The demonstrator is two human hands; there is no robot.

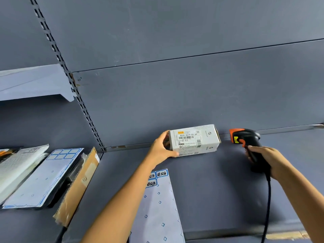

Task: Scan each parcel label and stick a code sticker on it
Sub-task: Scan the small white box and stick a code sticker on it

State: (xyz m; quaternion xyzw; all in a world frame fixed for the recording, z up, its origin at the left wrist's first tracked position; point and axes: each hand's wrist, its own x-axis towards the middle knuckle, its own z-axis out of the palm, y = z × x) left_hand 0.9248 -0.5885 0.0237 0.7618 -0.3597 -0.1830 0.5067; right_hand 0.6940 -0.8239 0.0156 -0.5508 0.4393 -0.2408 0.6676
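Parcel (194,140) looked light and stiff as our left hand (162,146) gripped its left end, right hand (268,158) clutching the scanner (245,137).

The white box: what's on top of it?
A shipping label with barcodes is stuck on the white box. The left hand grips the box's left end and covers that side, so anything there is hidden.
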